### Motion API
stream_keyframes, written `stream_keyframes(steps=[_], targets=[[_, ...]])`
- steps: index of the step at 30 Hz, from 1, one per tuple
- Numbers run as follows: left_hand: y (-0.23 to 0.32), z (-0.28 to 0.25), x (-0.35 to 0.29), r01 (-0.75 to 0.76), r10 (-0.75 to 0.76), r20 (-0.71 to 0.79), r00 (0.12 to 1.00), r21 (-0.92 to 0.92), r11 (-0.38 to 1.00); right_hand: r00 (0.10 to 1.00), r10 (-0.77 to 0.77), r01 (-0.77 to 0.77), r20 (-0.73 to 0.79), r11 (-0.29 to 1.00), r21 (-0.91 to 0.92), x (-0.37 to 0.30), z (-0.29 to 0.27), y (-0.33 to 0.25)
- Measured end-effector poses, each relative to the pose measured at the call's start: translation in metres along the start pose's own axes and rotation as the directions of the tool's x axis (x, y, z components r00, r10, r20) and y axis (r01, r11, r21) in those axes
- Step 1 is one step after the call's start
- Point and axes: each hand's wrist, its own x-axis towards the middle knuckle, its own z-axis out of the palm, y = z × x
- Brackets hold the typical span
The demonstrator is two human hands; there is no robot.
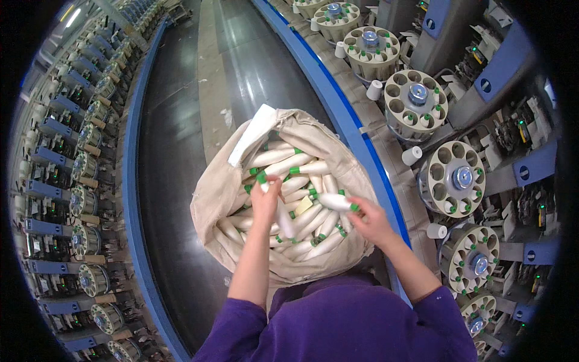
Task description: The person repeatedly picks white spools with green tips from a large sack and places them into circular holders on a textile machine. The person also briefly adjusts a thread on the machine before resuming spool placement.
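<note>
Over an open cloth sack (211, 196), the right hand (371, 223) pinches a white bobbin (333, 202) by its green end, its long axis pointing left toward the left hand (265, 198), which grips a second bobbin (284, 222).

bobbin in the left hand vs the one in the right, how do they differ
The left bobbin slants steeply, the right bobbin lies nearly sideways. The left bobbin's green end pokes out past the left hand; the right bobbin's is at the right hand. Both are white with a green end.
</note>
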Motion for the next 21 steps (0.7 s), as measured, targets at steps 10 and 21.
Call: stream_keyframes(steps=[10,21], targets=[[0.027,0.045,0.109,-0.332,-0.030,0.332,0.943,0.943,0.002,0.872,0.309,-0.478,0.380,0.704,0.525,0.107,0.043,-0.001],[0.080,0.004,0.104,-0.521,0.005,0.523,0.852,0.849,0.091,0.938,0.306,-0.202,0.162,0.864,-0.461,0.131,0.081,0.012]])
